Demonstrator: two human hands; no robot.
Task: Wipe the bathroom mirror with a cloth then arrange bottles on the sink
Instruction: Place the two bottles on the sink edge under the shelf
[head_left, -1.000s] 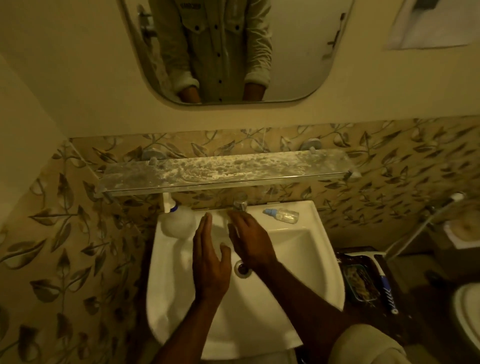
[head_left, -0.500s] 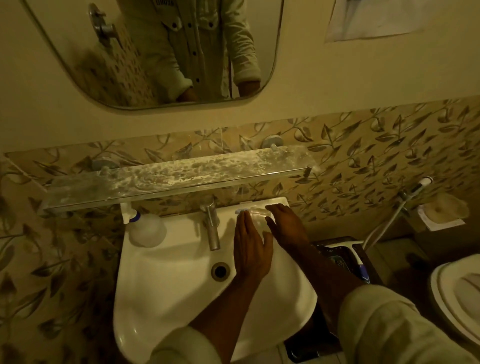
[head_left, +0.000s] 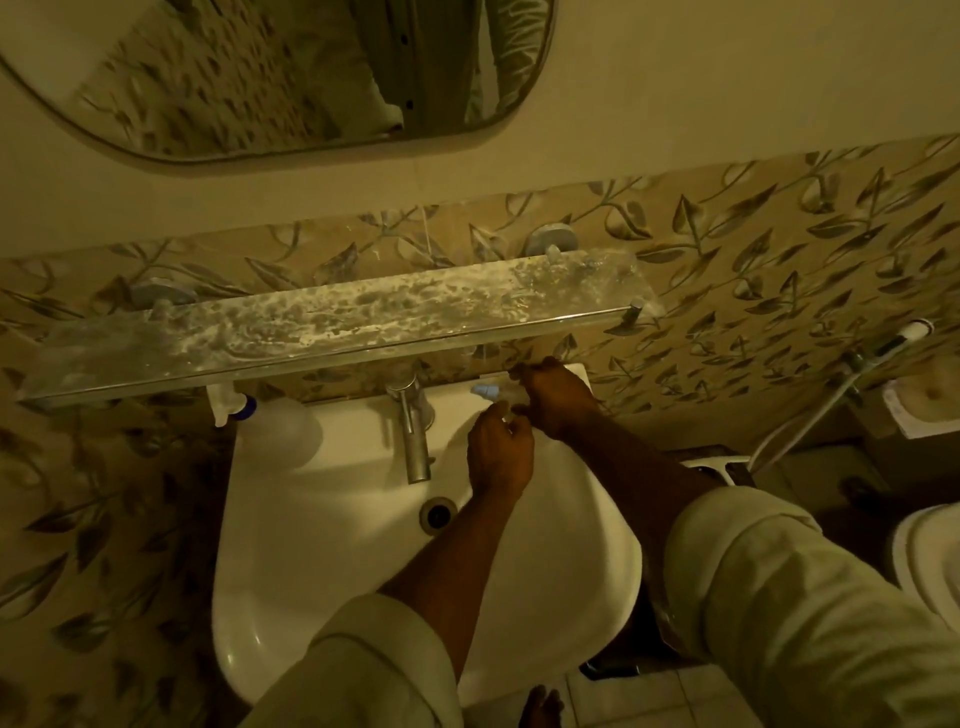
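A small clear bottle with a blue cap (head_left: 485, 391) lies on the back right ledge of the white sink (head_left: 311, 545), mostly hidden by my fingers. My right hand (head_left: 558, 397) grips its body from the right. My left hand (head_left: 501, 452) has curled fingers closed on the bottle's near side. A white spray bottle with a blue collar (head_left: 280, 431) stands at the sink's back left corner. The mirror (head_left: 260, 78) hangs on the wall above. No cloth is in view.
A metal tap (head_left: 413, 436) stands mid-back of the sink, just left of my hands. A stained glass shelf (head_left: 337, 322) juts out low over the sink's back edge. A hand shower hose (head_left: 831, 395) and a toilet (head_left: 930, 561) are to the right.
Both hands moved from the middle of the basin to the back right ledge and closed on the small bottle. The view shifted right and closer to the sink.
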